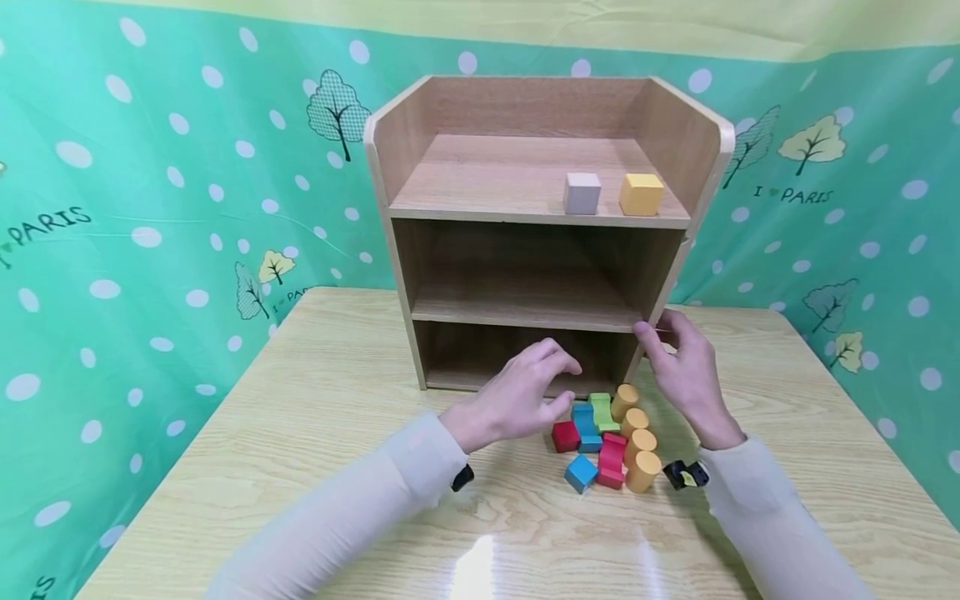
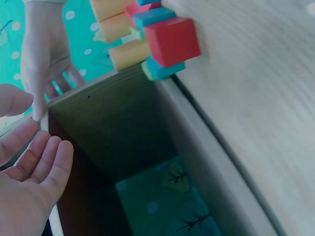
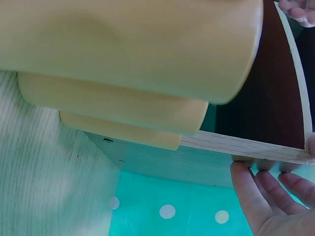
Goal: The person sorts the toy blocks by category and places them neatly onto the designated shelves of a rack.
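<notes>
A small wooden shelf unit point(image 1: 525, 325) stands on the table. My right hand point(image 1: 686, 367) grips its right side panel, thumb at the front edge and fingertips point(image 3: 241, 172) against the outer face. My left hand point(image 1: 517, 392) hovers in front of the bottom compartment, holding nothing, its fingers relaxed and slightly bent. Between the hands lies a group of blocks: several upright orange cylinders point(image 1: 642, 472), a red curved block point(image 1: 611, 461), a blue curved one point(image 1: 585, 427), a green curved one point(image 1: 602, 412), a red cube point(image 1: 566, 437) and a blue cube point(image 1: 581, 473).
On the top shelf sit a pale grey cube point(image 1: 582, 194) and a yellow cube point(image 1: 641, 195), near its front right. Beneath everything is a light wood table point(image 1: 345, 475). A green dotted curtain point(image 1: 187, 167) hangs behind and along the sides.
</notes>
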`<state>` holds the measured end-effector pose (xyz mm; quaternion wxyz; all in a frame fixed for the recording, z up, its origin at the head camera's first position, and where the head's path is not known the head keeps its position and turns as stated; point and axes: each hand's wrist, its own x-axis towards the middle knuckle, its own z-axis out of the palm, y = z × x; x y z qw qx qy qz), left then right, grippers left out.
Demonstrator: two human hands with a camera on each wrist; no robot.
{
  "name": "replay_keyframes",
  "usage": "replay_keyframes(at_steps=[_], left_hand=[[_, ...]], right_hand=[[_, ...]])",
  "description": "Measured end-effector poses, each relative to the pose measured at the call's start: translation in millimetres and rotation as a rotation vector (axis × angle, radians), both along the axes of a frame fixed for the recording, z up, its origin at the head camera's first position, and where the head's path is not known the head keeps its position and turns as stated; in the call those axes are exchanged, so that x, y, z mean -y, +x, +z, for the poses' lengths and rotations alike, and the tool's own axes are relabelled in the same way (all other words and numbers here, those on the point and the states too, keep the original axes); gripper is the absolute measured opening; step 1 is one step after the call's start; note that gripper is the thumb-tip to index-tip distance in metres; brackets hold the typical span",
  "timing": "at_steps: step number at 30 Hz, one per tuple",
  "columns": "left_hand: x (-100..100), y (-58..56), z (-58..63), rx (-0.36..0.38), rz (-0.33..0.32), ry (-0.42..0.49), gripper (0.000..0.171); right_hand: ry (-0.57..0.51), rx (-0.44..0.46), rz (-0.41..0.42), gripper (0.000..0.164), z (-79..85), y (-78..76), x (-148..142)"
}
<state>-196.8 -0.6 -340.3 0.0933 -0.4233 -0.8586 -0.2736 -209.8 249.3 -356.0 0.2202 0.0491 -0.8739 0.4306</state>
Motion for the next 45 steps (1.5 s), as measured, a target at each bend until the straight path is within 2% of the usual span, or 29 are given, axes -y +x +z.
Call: replay_keyframes(at_steps=[9, 17, 33, 45], left_hand=[[-3.5, -1.4, -21.3, 0.093, 0.008, -0.012, 0.033], [-4.2, -2.9, -31.1, 0.146, 0.014, -0.037, 0.031], [-10.5, -5.3, -41.5, 0.252, 0.035, -0.105, 0.035], [-16.6, -6.4, -45.7, 0.240, 0.038, -0.164, 0.035]], right_hand=[[0.003, 0.001, -0.004, 0.055, -0.9, 0.7, -0.8], [-0.002, 0.008, -0.002, 0.056, -1.8, 0.0, -0.5], [-0.018, 0.010, 0.001, 0.055, -0.6, 0.1, -0.3], [-0.014, 0.011, -0.002, 0.055, 0.6, 1.3, 0.0]])
